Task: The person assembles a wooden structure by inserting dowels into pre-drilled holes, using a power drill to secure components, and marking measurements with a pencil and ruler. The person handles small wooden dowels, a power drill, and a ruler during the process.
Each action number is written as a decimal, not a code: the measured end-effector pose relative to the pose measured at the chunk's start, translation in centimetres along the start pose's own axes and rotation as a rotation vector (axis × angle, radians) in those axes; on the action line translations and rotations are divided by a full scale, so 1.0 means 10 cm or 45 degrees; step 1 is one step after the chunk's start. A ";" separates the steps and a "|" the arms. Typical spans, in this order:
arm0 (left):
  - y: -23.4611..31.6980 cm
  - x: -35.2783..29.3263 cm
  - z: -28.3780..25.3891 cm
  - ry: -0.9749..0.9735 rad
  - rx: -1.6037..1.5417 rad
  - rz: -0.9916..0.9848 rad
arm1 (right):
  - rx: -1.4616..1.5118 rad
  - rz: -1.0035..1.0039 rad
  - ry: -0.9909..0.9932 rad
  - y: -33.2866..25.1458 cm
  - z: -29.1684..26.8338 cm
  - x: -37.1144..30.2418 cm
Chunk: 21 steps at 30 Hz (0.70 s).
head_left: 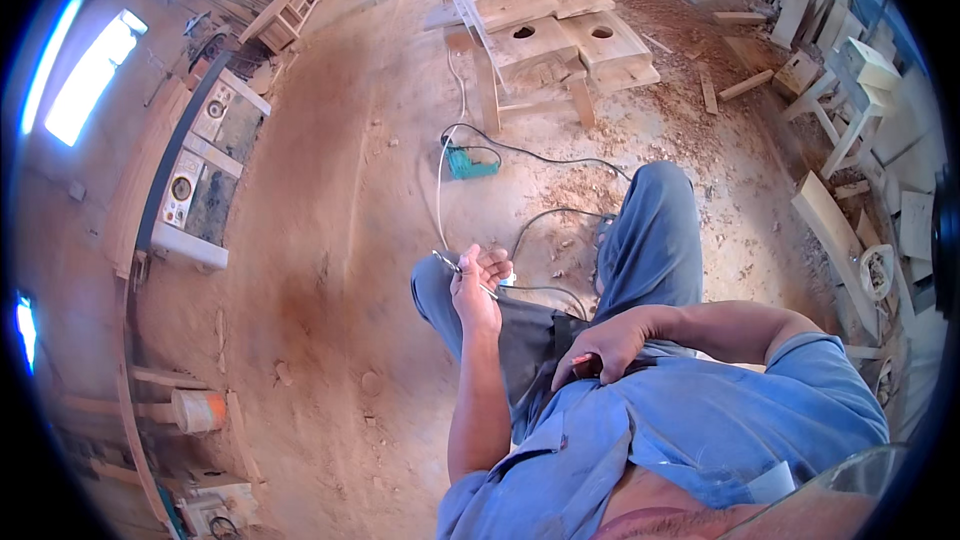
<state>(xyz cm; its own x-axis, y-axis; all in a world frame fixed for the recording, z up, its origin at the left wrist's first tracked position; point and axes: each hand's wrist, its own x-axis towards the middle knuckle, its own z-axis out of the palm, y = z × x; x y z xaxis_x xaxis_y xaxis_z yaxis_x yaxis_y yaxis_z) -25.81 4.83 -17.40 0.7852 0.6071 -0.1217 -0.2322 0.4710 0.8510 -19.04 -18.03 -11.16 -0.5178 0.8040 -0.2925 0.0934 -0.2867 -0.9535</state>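
Observation:
My left hand (482, 278) is raised over my left knee, with the thumb pinched on a slim metal drill bit (446, 261). The bit's tip points up and left past the thumb; its other end shows below the palm. Close to my waist, my right hand (604, 346) is curled against the blue shirt (590, 420). Something dark with a reddish edge shows between its fingers, too hidden to name. On the floor ahead lies a green power drill (470, 162) with a black cord (545, 152).
Thick wooden planks with round holes (560, 35) rest on a wooden stand ahead. A pale cable (440, 190) runs down from it. Wood shavings and offcuts litter the right floor, near a small white stool (850, 105). A long wooden frame (205, 155) and a bucket (198, 410) stand left.

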 end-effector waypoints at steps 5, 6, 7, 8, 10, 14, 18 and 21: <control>0.08 0.14 0.08 -0.009 0.056 -0.047 | 0.082 -0.165 0.126 0.09 0.20 0.20; 0.08 0.17 0.10 -0.002 0.072 -0.045 | 0.051 -0.109 0.163 0.11 0.18 0.18; 0.08 0.19 0.13 0.009 0.058 -0.026 | 0.029 -0.051 0.189 0.06 0.16 0.18; 0.06 0.23 0.15 0.001 0.072 -0.028 | 0.006 0.008 0.213 0.04 0.15 0.18; 0.02 0.34 0.19 -0.015 0.098 -0.026 | -0.064 0.097 0.342 0.11 0.11 0.19; -0.08 0.53 0.35 -0.099 0.122 -0.063 | 0.252 0.199 0.407 0.23 0.06 0.30; -0.21 0.64 0.59 -0.157 0.179 -0.085 | 0.104 -0.053 0.641 1.16 0.02 0.60; -0.32 0.45 0.31 -0.092 0.210 -0.077 | 0.193 0.099 0.748 0.64 -0.02 0.38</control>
<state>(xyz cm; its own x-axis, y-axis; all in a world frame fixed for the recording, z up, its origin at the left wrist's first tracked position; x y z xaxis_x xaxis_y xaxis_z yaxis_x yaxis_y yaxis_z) -19.70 4.09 -19.03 0.8355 0.5305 -0.1429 -0.0908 0.3899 0.9164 -20.25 -16.74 -18.41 0.0453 0.9183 -0.3933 -0.0326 -0.3921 -0.9193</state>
